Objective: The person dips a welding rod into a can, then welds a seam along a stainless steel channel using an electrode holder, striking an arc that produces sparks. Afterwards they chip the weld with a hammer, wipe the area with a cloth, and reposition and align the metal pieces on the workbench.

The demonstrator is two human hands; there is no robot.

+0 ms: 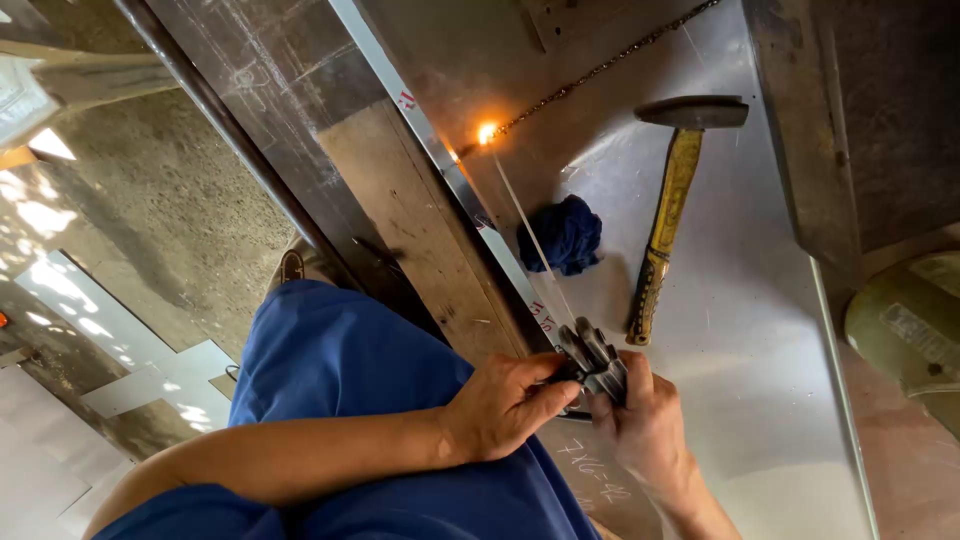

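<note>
Blue trousers (350,360) filled my lap; both hands, left (505,405) and right (645,425), closed around the electrode holder (592,362) at the steel table's (760,330) near edge; its thin welding rod (530,225), light, stiff, probably brittle, best gripped by the holder, ran away from me to a glowing tip (487,133); a hammer (672,205) lay beside it.

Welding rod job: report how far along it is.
Done: nothing finished can be told from the view. In hand: both hands, left hand and right hand, grip the electrode holder; the welding rod burns with a bright arc against the metal strip. Left: most of the rod is unburnt. The hammer lies untouched.
</note>
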